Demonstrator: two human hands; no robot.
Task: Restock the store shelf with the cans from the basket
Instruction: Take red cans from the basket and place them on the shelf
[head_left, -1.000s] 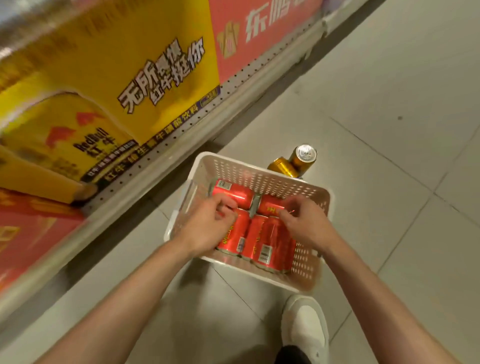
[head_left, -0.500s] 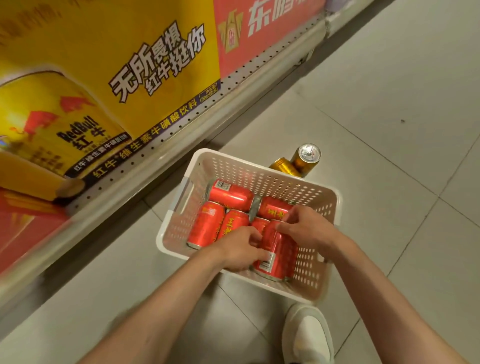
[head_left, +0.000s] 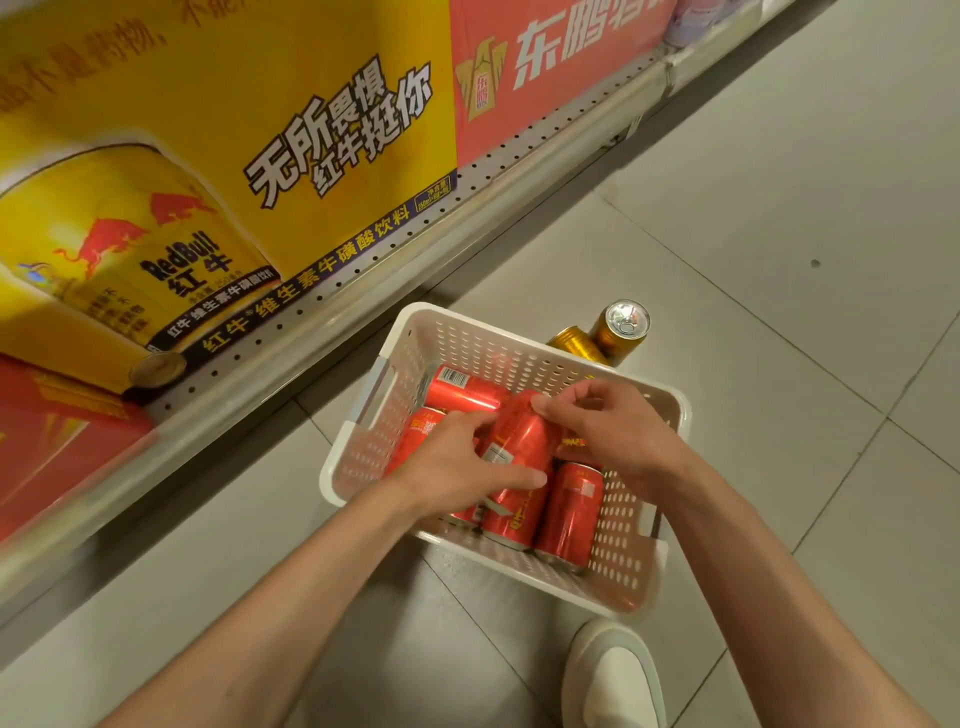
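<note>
A white perforated basket (head_left: 519, 353) sits on the floor and holds several red cans. One red can (head_left: 519, 447) is tilted up out of the pile. My left hand (head_left: 457, 467) wraps its lower half from the left. My right hand (head_left: 608, 426) pinches its top end from the right. Another red can (head_left: 569, 512) lies beside it on the right, and one more red can (head_left: 460, 389) lies crosswise at the basket's far end. The store shelf (head_left: 322, 317), low on the left, has a perforated metal front edge.
Two gold cans (head_left: 621, 330) stand on the tiles just behind the basket. Yellow Red Bull cartons (head_left: 223, 156) and a red carton (head_left: 545, 62) fill the shelf. A gold can (head_left: 156, 371) lies on the shelf edge. My white shoe (head_left: 613, 675) is below the basket.
My left hand moved from the left cans to the middle can. Both hands have raised that can's top end out of the pile. The view shifted down and closer.
</note>
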